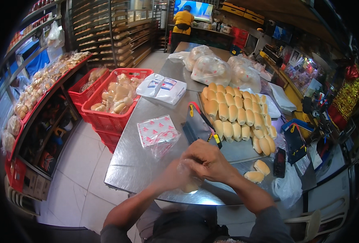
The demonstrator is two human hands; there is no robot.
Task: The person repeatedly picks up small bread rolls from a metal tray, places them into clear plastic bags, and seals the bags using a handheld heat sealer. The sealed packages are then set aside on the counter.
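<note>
A right hand (pixel 207 160), fingers curled apparently on one clear bag (pixel 190 187), meets a left hand (pixel 178 171) whose blurred grip cannot be told, the bag's closing seemingly under way at the surface's (pixel 126 172) near edge. Beyond, two loose rolls (pixel 262 167) and a pile of rolls (pixel 229 112), dozens too crowded to count, remain unbagged; two open red crates (pixel 108 118) hold bagged bread (pixel 116 97).
</note>
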